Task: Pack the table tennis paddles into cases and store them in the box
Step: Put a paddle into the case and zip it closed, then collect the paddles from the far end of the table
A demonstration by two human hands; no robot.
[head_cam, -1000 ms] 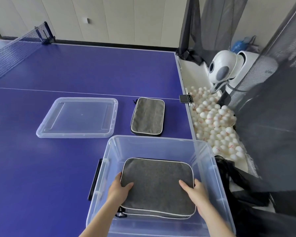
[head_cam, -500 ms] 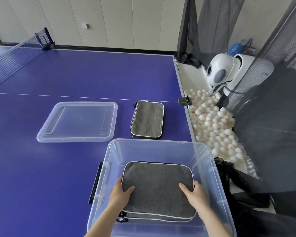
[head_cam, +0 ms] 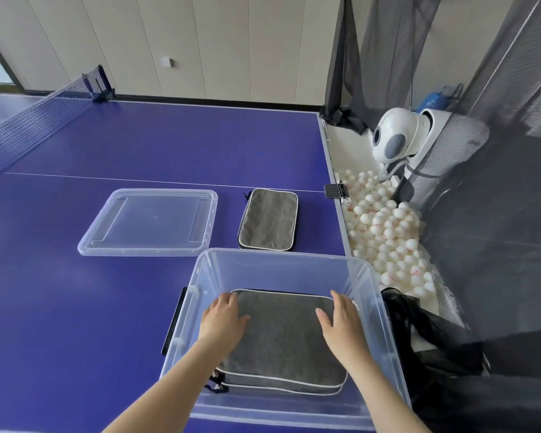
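A clear plastic box point(head_cam: 197, 278) stands on the blue table near its right edge. Inside it lies a grey paddle case point(head_cam: 281, 335) stacked on another grey case whose white-piped edge shows below it. My left hand point(head_cam: 222, 320) hovers over the top case's left side with relaxed fingers. Over its right side is my right hand point(head_cam: 341, 326), fingers straight. Neither hand grips the case. A third grey case point(head_cam: 269, 220) lies flat on the table just behind the box.
The clear box lid point(head_cam: 150, 221) lies flat to the left of the third case. Beyond the table's right edge sit a heap of white balls point(head_cam: 384, 232), a white ball machine point(head_cam: 394, 139) and dark netting point(head_cam: 497, 214). The table net point(head_cam: 28, 126) crosses far left.
Both hands have let go of the top case's sides and moved forward and up over it. The case now rests in the box.
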